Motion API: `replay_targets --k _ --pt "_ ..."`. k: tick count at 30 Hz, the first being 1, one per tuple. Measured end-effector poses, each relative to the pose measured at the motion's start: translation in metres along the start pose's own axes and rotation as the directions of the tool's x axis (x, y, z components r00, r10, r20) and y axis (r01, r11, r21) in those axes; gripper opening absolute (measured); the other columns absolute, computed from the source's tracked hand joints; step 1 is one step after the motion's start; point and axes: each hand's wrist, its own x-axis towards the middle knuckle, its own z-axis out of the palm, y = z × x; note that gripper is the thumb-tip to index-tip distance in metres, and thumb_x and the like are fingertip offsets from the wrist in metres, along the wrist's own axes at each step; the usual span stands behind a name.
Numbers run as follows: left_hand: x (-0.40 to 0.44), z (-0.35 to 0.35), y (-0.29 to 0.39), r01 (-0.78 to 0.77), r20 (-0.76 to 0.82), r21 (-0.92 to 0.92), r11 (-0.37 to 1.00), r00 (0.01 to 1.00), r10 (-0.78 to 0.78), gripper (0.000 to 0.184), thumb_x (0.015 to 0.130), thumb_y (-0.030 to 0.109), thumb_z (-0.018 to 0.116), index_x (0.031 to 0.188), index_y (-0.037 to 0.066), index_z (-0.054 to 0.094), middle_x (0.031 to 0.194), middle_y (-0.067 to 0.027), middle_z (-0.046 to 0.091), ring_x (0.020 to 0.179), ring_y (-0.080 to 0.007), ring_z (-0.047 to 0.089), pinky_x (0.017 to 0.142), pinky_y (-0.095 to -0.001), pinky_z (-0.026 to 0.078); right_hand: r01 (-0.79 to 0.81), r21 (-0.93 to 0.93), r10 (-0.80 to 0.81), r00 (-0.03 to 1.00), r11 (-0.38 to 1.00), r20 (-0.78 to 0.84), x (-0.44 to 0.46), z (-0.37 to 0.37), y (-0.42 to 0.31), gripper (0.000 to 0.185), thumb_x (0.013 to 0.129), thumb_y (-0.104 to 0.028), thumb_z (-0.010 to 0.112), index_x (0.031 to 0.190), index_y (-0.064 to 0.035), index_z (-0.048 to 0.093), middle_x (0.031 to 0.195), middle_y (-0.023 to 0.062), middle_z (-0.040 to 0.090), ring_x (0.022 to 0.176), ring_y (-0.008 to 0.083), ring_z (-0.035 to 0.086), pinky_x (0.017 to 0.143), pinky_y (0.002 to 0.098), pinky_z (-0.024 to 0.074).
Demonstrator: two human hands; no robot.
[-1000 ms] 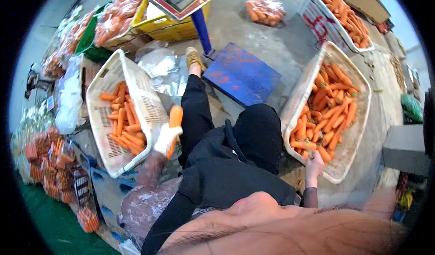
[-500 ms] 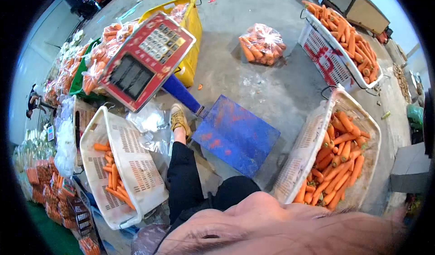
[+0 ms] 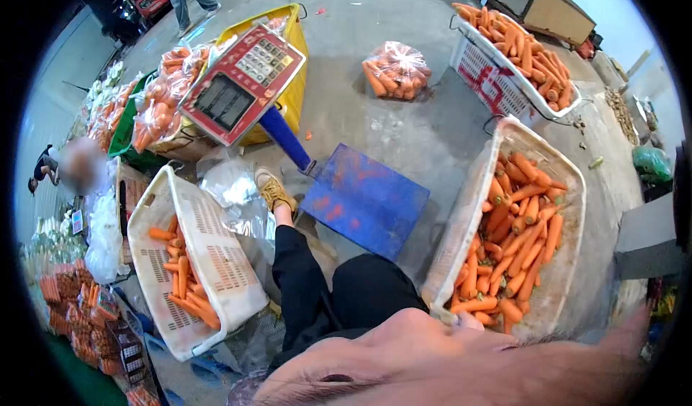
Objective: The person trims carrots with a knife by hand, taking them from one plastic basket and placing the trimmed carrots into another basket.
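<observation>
Head view: long, smooth carrots point(image 3: 532, 247) lie in a plastic basket point(image 3: 461, 222) near the right hand point(image 3: 470, 321); cannot tell if hands pinch.

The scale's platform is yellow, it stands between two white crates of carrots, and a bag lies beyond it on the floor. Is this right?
Not quite: the head view shows that the platform is blue. It stands between two white crates of carrots, and a bag lies beyond it on the floor.
</observation>
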Motion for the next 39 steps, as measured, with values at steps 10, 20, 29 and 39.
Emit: replay_targets --k 10,20,29,39 --pt "0.003 -0.112 -0.069 -0.022 -0.183 -0.117 0.993 0.983 0.001 0.029 0.077 0.031 0.068 0.090 0.006 0.061 0.072 -0.0048 0.055 0.069 -0.0223 0.055 0.064 -0.0363 0.045 0.313 0.251 -0.240 0.928 0.916 -0.285 0.001 0.014 0.003 0.024 0.078 -0.031 0.063 0.075 -0.0070 0.058 0.075 0.0184 0.062 0.074 0.0379 0.061 0.065 0.0464 0.0473" --pt "-0.157 0.113 0.163 -0.709 0.071 -0.160 0.687 0.685 0.725 0.026 0.077 0.008 0.072 0.099 0.006 0.059 0.079 0.0008 0.056 0.064 -0.0070 0.053 0.056 -0.0188 0.042 0.504 0.759 0.042 0.822 0.412 -0.569 0.017 0.014 0.048 0.024 0.087 -0.025 0.062 0.079 -0.0039 0.056 0.058 0.0071 0.050 0.053 0.0185 0.052 0.053 0.0312 0.0423" --pt "-0.212 0.394 0.142 -0.985 0.878 0.171 0.025 0.164 0.449 0.036 0.071 0.018 0.072 0.103 0.007 0.060 0.077 -0.0088 0.063 0.067 -0.0180 0.062 0.066 -0.0300 0.049 0.314 0.237 0.051 0.501 0.919 -0.864 -0.067 -0.107 0.060 0.012 0.078 -0.019 0.067 0.078 -0.0092 0.060 0.063 0.0136 0.059 0.059 0.0320 0.061 0.053 0.0400 0.0457" --pt "-0.128 0.436 0.124 0.400 0.866 0.021 0.916 0.451 -0.217 0.044 0.080 0.033 0.065 0.099 -0.005 0.053 0.084 -0.0117 0.058 0.069 -0.0229 0.057 0.066 -0.0340 0.052 0.088 0.508 0.302 0.713 0.857 -0.633 0.002 -0.061 0.107 0.027 0.080 -0.029 0.066 0.081 -0.0016 0.065 0.071 0.0193 0.064 0.069 0.0346 0.064 0.061 0.0409 0.0497"
